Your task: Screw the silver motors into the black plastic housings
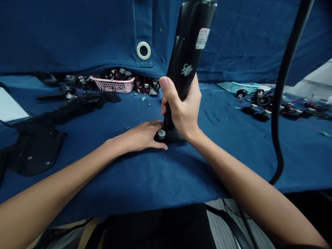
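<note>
My right hand [185,110] is wrapped round an upright black electric screwdriver [186,52], which leans slightly right and has a white label near its top. The screwdriver's lower end points down at a small black part [175,136] on the blue cloth. A silver round motor [161,134] sits on that part's left side. My left hand [146,135] lies low on the cloth, thumb and fingers closed around the black part from the left. The screwdriver's very tip is hidden by the hands and the part.
A pink basket [114,84] holds small parts at the back. A teal basket [241,87] stands right, near several small motor assemblies [261,110]. Black pieces [33,148] lie left. A thick black cable [278,103] hangs at the right. A blue curtain [90,34] hangs behind.
</note>
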Available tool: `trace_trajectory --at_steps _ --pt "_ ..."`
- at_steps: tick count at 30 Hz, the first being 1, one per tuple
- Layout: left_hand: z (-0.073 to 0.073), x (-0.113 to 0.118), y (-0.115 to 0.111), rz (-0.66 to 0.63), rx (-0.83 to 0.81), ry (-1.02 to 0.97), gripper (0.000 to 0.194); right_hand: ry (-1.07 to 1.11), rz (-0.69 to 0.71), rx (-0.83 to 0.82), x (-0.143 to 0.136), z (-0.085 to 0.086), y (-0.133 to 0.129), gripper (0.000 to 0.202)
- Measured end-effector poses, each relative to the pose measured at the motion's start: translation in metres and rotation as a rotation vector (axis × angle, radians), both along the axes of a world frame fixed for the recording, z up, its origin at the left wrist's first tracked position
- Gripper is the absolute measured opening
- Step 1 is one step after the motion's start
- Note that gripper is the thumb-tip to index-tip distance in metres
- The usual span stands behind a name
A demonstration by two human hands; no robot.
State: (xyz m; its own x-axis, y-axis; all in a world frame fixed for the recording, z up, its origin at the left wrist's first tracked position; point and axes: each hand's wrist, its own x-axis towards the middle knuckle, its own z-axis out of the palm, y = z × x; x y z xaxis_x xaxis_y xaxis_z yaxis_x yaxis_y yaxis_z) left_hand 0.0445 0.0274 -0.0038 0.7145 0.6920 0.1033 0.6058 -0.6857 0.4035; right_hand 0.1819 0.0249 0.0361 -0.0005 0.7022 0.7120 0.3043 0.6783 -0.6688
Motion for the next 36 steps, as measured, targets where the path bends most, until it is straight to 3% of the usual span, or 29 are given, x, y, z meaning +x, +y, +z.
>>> trace_trajectory --at_steps 6,16,28,36 --pt "-0.0005 -0.0001 0.0006 -0.004 0.014 0.001 0.056 -0.246 -0.021 -0.059 0.0021 -0.0020 -0.0005 0.065" --pt "-0.0052 -0.0017 0.0020 -0.011 0.019 -0.028 0.059 -0.141 -0.059 -0.109 0.0008 0.0049 -0.0056 0.071" --pt "-0.0011 0.0000 0.0003 0.000 0.012 0.006 0.057 -0.343 0.001 -0.152 0.0033 -0.0008 -0.0026 0.063" --pt "-0.0036 -0.0003 0.0019 -0.009 0.032 0.008 0.057 -0.259 -0.022 -0.139 0.0022 0.0025 -0.0042 0.064"
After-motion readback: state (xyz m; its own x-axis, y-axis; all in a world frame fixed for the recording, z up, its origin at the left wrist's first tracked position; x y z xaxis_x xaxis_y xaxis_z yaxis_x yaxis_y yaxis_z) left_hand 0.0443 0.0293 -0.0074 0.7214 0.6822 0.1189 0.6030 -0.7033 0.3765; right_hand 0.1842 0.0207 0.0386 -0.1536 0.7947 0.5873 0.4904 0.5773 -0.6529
